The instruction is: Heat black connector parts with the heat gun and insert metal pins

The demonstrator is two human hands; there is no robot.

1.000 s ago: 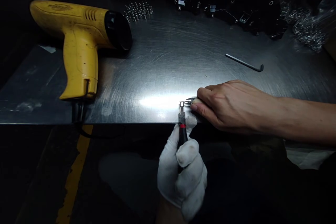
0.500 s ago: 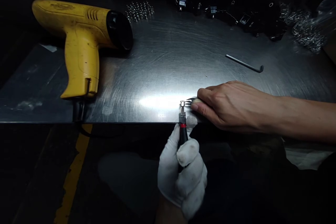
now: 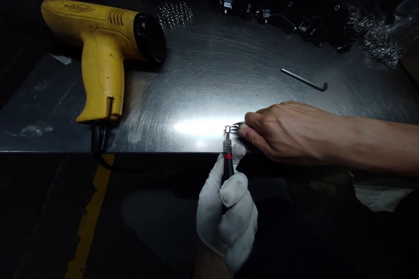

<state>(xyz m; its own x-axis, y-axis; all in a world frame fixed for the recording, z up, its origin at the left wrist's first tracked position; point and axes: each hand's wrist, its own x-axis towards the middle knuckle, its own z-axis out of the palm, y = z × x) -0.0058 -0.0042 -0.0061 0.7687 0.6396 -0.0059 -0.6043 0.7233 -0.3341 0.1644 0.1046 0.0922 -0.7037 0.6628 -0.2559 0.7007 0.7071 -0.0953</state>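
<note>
My left hand (image 3: 227,218), in a white glove, is closed around the black handle of small pliers (image 3: 228,157) with a red band. The pliers point away from me over the table's front edge. At their jaw tips sits a small shiny metal piece (image 3: 227,129). My bare right hand (image 3: 284,133) comes in from the right and rests on the table. Its thumb and forefinger pinch dark curved tweezers (image 3: 236,126), mostly hidden by the fingers. The tweezers' tips reach the right side of the metal piece; whether they grip it I cannot tell.
A yellow heat gun (image 3: 101,48) lies on the metal table (image 3: 203,83) at left, its cord dropping over the front edge. Behind are several small metal parts (image 3: 175,14) and dark fittings (image 3: 304,25). A hex key (image 3: 304,79) and a pile of shiny pieces (image 3: 381,41) are at right.
Hardly anything differs. The right hand and the tweezers have shifted very slightly left, while the pliers and the metal piece stay in place.
</note>
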